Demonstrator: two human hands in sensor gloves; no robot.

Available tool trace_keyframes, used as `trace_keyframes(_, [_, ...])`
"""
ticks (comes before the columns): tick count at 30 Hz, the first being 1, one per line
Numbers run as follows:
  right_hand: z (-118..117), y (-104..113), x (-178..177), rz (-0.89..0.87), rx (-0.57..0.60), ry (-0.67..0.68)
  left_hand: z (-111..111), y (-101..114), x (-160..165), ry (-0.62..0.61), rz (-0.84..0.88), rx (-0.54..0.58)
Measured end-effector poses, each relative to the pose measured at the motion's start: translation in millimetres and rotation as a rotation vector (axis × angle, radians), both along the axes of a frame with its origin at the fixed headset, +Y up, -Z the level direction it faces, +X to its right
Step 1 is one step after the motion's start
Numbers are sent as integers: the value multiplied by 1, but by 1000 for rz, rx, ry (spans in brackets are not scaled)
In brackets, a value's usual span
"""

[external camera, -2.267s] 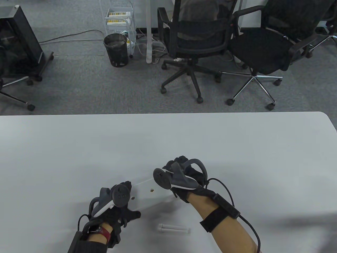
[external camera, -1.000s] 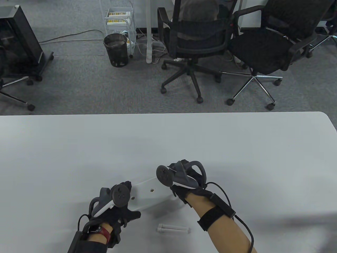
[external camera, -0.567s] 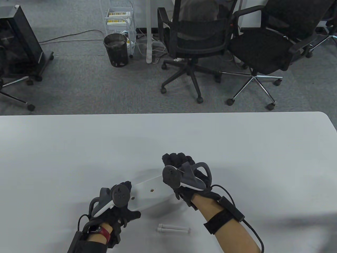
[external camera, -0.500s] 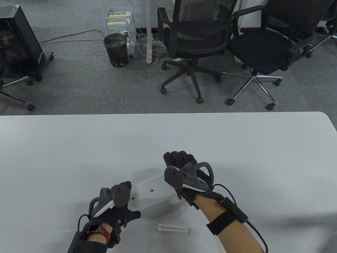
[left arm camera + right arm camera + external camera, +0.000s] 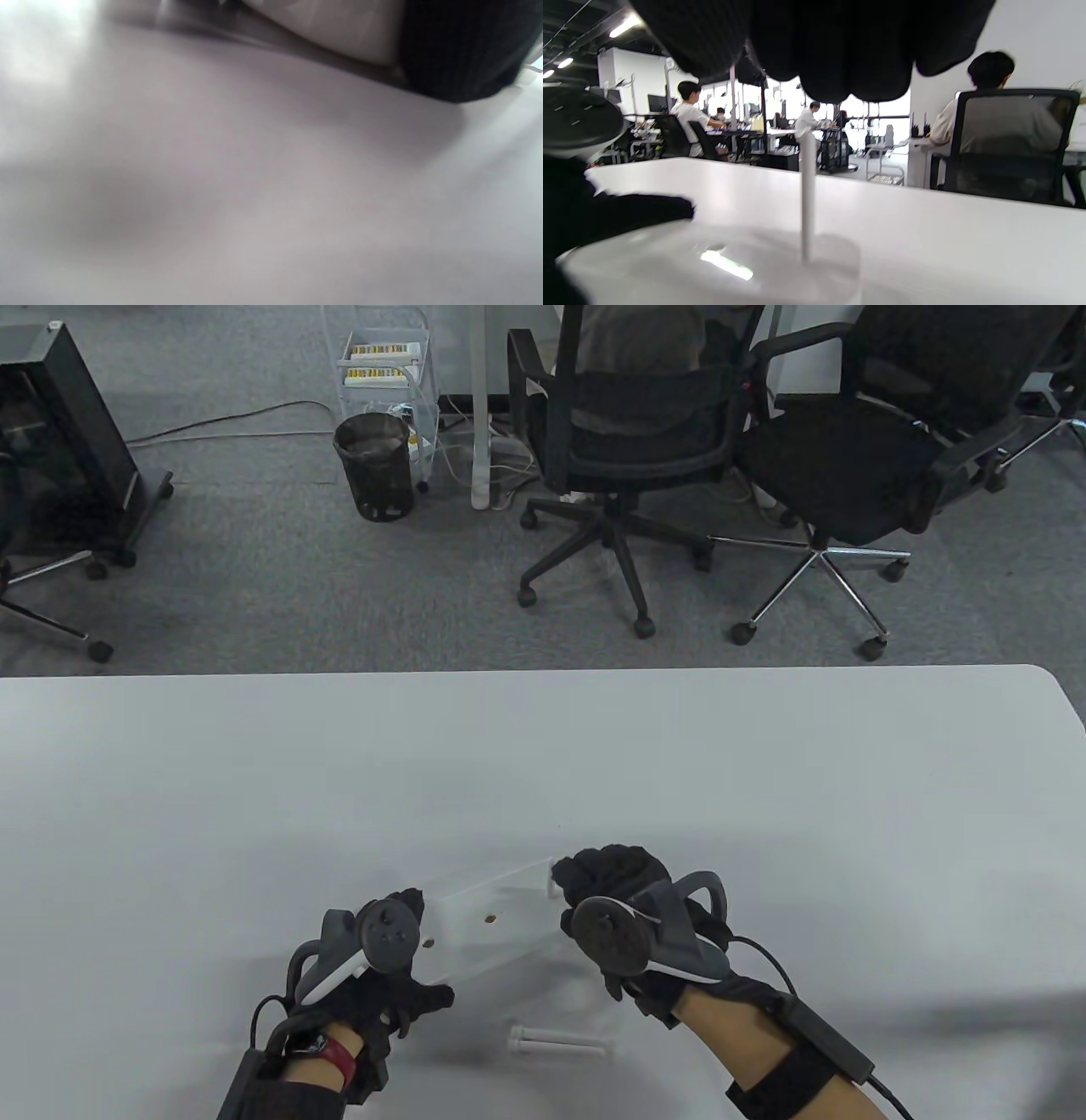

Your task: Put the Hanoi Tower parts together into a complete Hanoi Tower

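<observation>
Lying nearest the bench's front edge, two white rods [image 5: 560,1040] rest side by side between the two forearms, untouched. Just beyond them the left hand [image 5: 386,976] grips the near-left end of the white base [image 5: 484,925], its fingers wrapped around that end; the left wrist view shows only a blurred dark glove [image 5: 462,46] against the pale block [image 5: 335,25] just above the bench [image 5: 254,190]. The base lies slantwise, its far-right end toward the right hand [image 5: 628,916], with two small holes showing on its top face. The right hand hangs just beside that end with fingers curled inward; I cannot tell whether they hold anything. In the right wrist view a thin white peg [image 5: 808,195] stands upright in the base [image 5: 721,262], below the curled fingers [image 5: 840,51]. Office chairs [image 5: 636,449] stand on the carpet past the bench.
</observation>
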State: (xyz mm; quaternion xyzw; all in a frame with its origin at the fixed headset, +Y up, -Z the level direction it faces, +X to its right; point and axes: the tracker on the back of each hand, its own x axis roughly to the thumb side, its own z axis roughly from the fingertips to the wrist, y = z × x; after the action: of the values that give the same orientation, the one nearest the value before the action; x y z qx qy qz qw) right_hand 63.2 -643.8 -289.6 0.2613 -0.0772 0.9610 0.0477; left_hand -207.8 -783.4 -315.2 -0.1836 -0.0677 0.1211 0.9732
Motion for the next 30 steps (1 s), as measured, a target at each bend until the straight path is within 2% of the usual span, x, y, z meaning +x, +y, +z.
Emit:
trace_keyframes(7, [23,-30,-10,122,-77,71,0,0,0,0,0,0])
trace_keyframes(19, [31,-73,-18,226,-190,88,0,0,0,0,-1,-1])
trace_keyframes(30, [38,-100,-37,345,-154,121,0,-1,0,0,-3,-2])
